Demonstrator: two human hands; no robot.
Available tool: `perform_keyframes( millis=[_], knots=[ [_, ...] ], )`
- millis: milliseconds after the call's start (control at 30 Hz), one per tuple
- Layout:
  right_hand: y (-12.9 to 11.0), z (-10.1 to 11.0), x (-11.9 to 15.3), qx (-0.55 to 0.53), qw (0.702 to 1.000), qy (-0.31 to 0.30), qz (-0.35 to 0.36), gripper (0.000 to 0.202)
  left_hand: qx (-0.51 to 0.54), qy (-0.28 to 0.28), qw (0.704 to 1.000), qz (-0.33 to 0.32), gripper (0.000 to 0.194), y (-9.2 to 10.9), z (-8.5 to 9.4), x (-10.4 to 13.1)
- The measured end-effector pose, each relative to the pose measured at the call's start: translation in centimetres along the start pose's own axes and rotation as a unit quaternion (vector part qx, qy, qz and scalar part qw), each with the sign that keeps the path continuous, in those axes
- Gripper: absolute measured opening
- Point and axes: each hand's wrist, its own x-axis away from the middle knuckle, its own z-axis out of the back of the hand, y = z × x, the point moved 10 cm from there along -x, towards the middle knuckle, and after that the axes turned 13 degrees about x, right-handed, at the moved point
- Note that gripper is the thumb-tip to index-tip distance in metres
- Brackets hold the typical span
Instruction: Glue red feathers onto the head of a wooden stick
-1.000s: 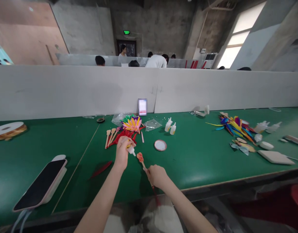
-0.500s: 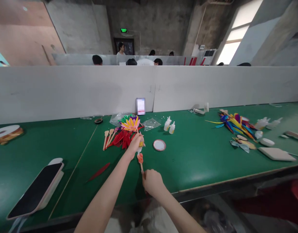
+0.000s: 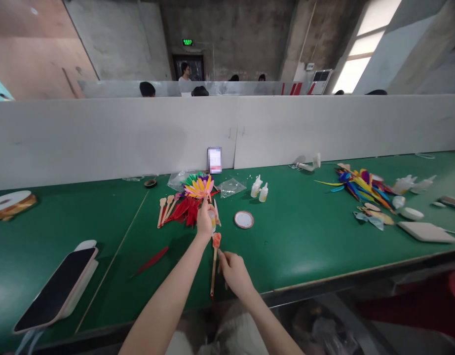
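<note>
While the left hand (image 3: 205,222) clasps a small bottle (image 3: 213,220) by its orange head (image 3: 216,240), the wooden stick (image 3: 214,268) points lengthwise toward the green table's (image 3: 305,236) near edge; the right hand (image 3: 233,271) is just right of it; whether that pinches anything, I cannot tell.

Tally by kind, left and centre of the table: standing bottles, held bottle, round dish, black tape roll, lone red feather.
Standing bottles: 2
Held bottle, in the left hand: 1
Round dish: 1
Black tape roll: 1
Lone red feather: 1
Total: 6
</note>
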Motion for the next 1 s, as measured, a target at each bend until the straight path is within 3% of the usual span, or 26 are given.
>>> perform_keyframes(
  millis=[167,400,700,900,1000],
  knots=[
    [0.8,0.3,0.7,-0.115,0.992,0.046,-0.017,0.042,0.020,-0.012,1.000,0.014,0.059,-0.4,-0.6,0.2],
    [-2.8,0.7,3.0,0.103,0.981,0.150,0.060,0.026,0.030,-0.032,0.999,0.030,0.056,-0.8,-1.1,0.3],
    [-2.8,0.6,2.1,0.109,0.979,0.144,0.094,0.011,0.043,-0.035,0.997,0.049,0.035,-0.2,-1.0,0.0],
    [-2.9,1.0,1.5,0.079,0.977,0.117,0.162,0.011,0.012,-0.058,0.997,0.043,0.040,0.2,-1.5,-0.5],
    [-2.7,1.1,1.3,0.071,0.976,0.112,0.173,0.013,0.058,-0.049,0.994,0.083,0.033,-0.6,-1.4,-0.9]
  ],
)
